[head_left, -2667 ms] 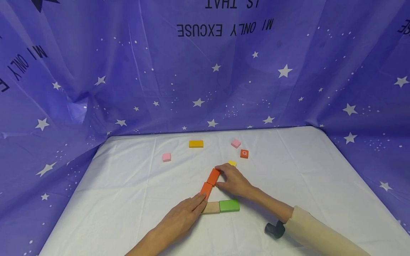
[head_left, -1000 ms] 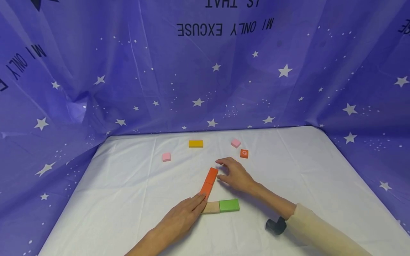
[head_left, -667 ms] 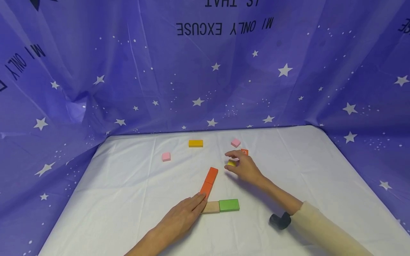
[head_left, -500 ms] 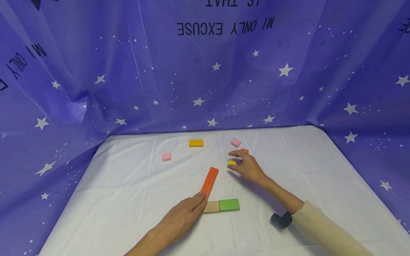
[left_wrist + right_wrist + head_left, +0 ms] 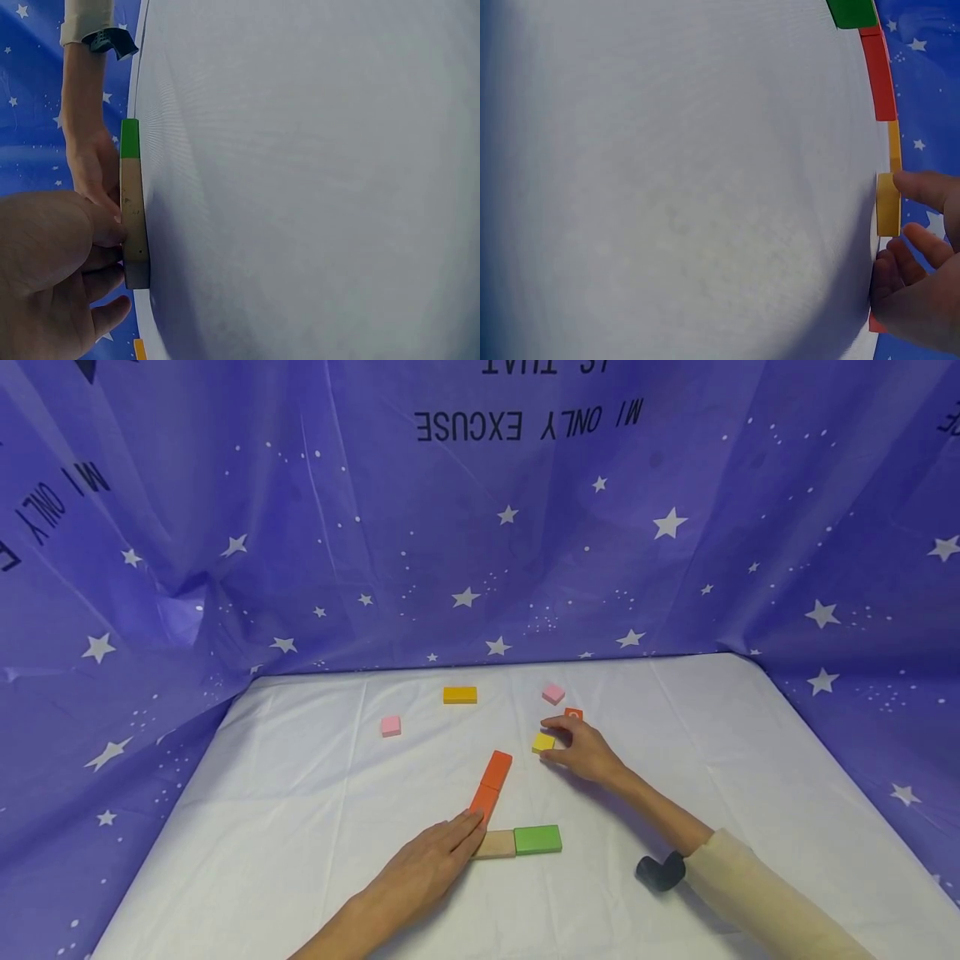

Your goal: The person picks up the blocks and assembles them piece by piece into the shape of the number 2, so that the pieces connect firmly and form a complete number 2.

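In the head view my left hand (image 5: 422,872) rests its fairly straight fingers on the lower of two orange-red blocks (image 5: 496,770) set end to end at a slant. Beside it a plain wooden block (image 5: 497,845), partly hidden by that hand, adjoins a green block (image 5: 537,840). My left thumb is against the wooden block (image 5: 133,199) in the left wrist view. Thumb and index finger of my right hand (image 5: 588,755) stand apart around a small yellow block (image 5: 543,742). The right wrist view shows that thumb at one end of the yellow block (image 5: 888,206).
Farther back on the white cloth (image 5: 675,735) lie an orange-yellow block (image 5: 460,695), a pink block (image 5: 391,726), another pink block (image 5: 553,694) and a red lettered block (image 5: 573,714), partly behind the right hand. A purple starred curtain (image 5: 420,552) surrounds the table.
My right hand has left the upper orange-red block and moved back and right to the yellow block, which now shows more fully. The orange-red blocks line up straighter. My left hand has stayed put.
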`<state>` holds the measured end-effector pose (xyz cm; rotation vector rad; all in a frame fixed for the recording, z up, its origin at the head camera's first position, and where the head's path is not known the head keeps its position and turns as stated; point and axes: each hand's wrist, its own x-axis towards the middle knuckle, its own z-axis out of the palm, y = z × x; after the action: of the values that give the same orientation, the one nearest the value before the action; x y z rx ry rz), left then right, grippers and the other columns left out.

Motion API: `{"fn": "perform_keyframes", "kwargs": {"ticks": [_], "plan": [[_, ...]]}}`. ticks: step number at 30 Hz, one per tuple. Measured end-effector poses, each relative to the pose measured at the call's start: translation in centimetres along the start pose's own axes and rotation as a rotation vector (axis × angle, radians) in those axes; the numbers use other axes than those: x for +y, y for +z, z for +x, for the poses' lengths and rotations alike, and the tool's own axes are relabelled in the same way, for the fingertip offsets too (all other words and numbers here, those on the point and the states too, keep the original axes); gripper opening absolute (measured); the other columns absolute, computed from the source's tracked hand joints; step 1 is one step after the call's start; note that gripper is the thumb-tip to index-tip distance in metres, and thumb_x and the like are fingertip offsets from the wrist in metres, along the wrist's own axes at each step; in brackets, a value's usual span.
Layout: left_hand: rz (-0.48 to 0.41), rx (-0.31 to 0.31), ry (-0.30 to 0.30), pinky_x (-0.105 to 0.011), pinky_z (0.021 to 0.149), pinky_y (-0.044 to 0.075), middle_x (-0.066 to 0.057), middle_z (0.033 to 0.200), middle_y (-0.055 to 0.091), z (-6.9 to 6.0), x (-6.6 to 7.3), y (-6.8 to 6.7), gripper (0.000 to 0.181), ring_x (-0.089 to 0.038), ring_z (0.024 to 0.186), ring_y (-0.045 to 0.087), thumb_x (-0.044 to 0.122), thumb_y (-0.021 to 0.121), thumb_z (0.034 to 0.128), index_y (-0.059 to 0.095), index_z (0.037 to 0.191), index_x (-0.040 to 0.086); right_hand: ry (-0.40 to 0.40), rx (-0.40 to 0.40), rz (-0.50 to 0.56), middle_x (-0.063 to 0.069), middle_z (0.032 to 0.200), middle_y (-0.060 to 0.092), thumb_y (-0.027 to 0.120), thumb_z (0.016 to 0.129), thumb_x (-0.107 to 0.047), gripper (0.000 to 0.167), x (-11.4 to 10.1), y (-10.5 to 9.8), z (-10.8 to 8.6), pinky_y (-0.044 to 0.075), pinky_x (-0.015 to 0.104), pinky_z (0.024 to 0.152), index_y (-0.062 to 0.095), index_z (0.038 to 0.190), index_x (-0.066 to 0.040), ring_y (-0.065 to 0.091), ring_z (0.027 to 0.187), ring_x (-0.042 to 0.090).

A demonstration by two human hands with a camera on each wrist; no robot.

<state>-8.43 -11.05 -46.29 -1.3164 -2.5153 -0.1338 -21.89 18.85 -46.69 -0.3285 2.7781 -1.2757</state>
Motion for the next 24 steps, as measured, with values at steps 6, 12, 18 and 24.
{"fn": "perform_keyframes", "kwargs": {"ticks": [6, 12, 18, 24], "plan": [[0.004, -0.005, -0.004, -0.035, 0.100, 0.049, -0.016, 0.138, 0.057, 0.01, 0.04, -0.12, 0.046, -0.026, 0.127, 0.055, 0.001, 0.068, 0.0883, 0.060, 0.133, -0.003, -0.016, -0.028, 0.007, 0.014, 0.131, 0.062, 0.080, 0.082, -0.007, 0.054, 0.13, -0.07, -0.11, 0.045, 0.045, 0.105, 0.062, 0.133, -0.001, 0.057, 0.121, 0.030], [0.003, -0.007, -0.010, -0.035, 0.100, 0.049, -0.016, 0.139, 0.057, 0.04, 0.12, -0.23, 0.047, -0.026, 0.127, 0.055, 0.001, 0.069, 0.0881, 0.060, 0.134, -0.003, -0.072, -0.014, -0.023, 0.014, 0.126, 0.065, 0.079, 0.081, -0.004, 0.048, 0.34, 0.06, -0.26, 0.049, 0.044, 0.098, 0.066, 0.127, 0.001, 0.061, 0.113, 0.028], [-0.003, -0.017, -0.011, -0.035, 0.100, 0.049, -0.016, 0.139, 0.056, 0.06, 0.10, -0.22, 0.047, -0.026, 0.128, 0.055, 0.001, 0.069, 0.0880, 0.059, 0.134, -0.003, -0.101, -0.003, -0.043, 0.014, 0.121, 0.068, 0.078, 0.082, -0.004, 0.044, 0.35, 0.10, -0.38, 0.052, 0.042, 0.092, 0.068, 0.124, 0.001, 0.063, 0.104, 0.026], [-0.005, -0.003, -0.006, -0.035, 0.100, 0.049, -0.016, 0.139, 0.056, 0.07, 0.06, -0.18, 0.048, -0.026, 0.127, 0.055, 0.000, 0.069, 0.0874, 0.060, 0.134, -0.004, -0.113, -0.003, -0.040, 0.013, 0.118, 0.068, 0.078, 0.083, -0.004, 0.042, 0.17, 0.11, -0.37, 0.053, 0.042, 0.091, 0.069, 0.124, 0.000, 0.063, 0.102, 0.026]]}}
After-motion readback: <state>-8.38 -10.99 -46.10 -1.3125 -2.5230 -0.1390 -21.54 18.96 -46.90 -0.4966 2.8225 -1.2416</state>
